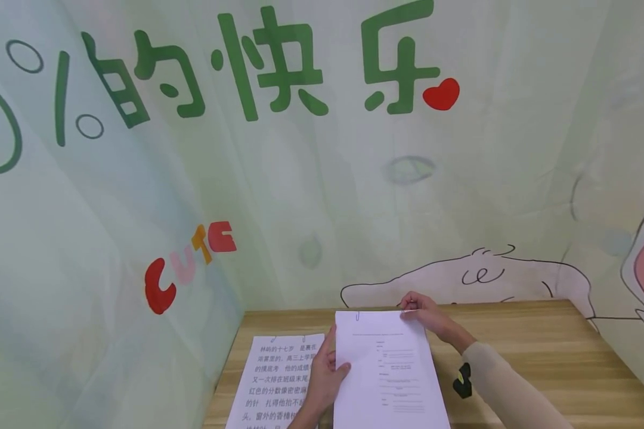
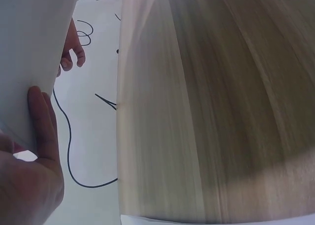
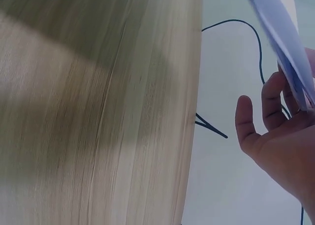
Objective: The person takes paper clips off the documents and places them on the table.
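A sheaf of white printed paper (image 1: 362,375) is held up over the table, faintly printed on its front sheet. One paper clip (image 1: 357,316) sits on its top edge, left of centre. My left hand (image 1: 326,381) grips the sheaf by its left edge, thumb on the front; in the left wrist view, fingers (image 2: 43,124) lie along the paper. At the top right corner my right hand (image 1: 426,317) pinches the sheaf between thumb and fingers. From the right wrist view, several sheet edges (image 3: 288,52) show between those fingers, with the little finger (image 3: 244,116) held away.
Left of the sheaf, another clipped stack (image 1: 271,381) with large Chinese print lies on the wooden table (image 1: 520,363), partly covered by my left hand. Two paper clips hold its top edge. A printed cloth wall (image 1: 322,196) rises behind the table and along its left side.
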Action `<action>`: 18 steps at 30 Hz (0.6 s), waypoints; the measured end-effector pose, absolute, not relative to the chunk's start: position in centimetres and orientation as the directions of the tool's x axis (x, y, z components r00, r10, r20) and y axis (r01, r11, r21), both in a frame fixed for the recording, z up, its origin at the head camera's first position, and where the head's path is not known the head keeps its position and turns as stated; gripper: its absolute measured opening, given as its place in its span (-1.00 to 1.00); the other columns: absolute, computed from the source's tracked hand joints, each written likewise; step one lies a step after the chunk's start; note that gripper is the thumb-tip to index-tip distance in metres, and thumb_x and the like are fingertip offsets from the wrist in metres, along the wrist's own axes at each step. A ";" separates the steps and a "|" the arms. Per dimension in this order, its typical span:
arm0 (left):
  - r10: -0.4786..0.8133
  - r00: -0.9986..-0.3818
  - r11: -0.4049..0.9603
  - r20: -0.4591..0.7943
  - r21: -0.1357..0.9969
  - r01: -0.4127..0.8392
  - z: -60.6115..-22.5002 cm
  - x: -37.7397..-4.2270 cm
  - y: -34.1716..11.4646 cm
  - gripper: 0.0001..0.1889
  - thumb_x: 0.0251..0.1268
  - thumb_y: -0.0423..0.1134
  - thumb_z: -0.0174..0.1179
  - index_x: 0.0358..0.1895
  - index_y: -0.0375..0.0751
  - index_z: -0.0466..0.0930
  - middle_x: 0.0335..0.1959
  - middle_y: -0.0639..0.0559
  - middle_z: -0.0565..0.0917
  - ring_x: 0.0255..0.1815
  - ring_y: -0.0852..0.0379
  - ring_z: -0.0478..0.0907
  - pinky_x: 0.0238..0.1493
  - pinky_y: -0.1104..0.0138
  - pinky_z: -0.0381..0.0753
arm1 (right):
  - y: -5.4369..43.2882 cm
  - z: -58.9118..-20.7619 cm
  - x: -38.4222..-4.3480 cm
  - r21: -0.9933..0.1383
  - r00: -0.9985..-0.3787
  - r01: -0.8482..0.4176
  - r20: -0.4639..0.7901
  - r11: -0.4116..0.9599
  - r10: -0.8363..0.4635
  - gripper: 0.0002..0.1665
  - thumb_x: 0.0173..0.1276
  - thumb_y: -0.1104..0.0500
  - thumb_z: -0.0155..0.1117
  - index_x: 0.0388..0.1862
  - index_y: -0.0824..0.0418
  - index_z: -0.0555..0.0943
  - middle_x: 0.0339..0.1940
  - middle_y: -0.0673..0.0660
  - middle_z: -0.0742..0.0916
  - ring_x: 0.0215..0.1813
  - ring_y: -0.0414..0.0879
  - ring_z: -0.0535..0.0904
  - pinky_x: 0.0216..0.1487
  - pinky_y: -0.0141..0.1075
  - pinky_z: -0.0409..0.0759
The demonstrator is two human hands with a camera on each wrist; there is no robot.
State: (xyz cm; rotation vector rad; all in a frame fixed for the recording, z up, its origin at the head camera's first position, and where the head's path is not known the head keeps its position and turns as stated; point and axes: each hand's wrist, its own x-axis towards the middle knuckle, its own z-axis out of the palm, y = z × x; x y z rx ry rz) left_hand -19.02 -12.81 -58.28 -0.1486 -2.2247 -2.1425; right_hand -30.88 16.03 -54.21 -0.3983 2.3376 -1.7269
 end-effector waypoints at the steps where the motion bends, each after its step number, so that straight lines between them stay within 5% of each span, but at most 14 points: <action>1: 0.037 -0.994 0.035 0.103 0.994 0.104 -58.3 -19.0 -12.8 0.00 0.22 -0.67 0.21 0.73 -0.01 0.10 0.10 -0.40 0.75 -0.07 -0.10 0.82 -0.28 0.26 0.85 | 16.1 -54.3 -30.9 -0.955 -0.942 -0.102 0.003 0.278 -0.337 -0.76 0.48 0.32 0.24 0.05 0.40 0.53 -0.17 0.13 0.64 -0.08 0.00 0.56 -0.10 -0.25 0.55; 18: 0.028 -0.996 0.072 0.090 0.993 0.092 -58.1 -18.9 -12.7 -0.02 0.26 -0.66 0.20 0.73 -0.01 0.10 0.08 -0.37 0.77 -0.07 -0.06 0.82 -0.25 0.30 0.84 | 16.2 -55.0 -30.8 -0.948 -0.948 -0.147 0.054 0.282 -0.313 -0.76 0.52 0.32 0.23 0.11 0.31 0.58 -0.12 0.19 0.73 -0.14 -0.02 0.62 -0.20 -0.29 0.62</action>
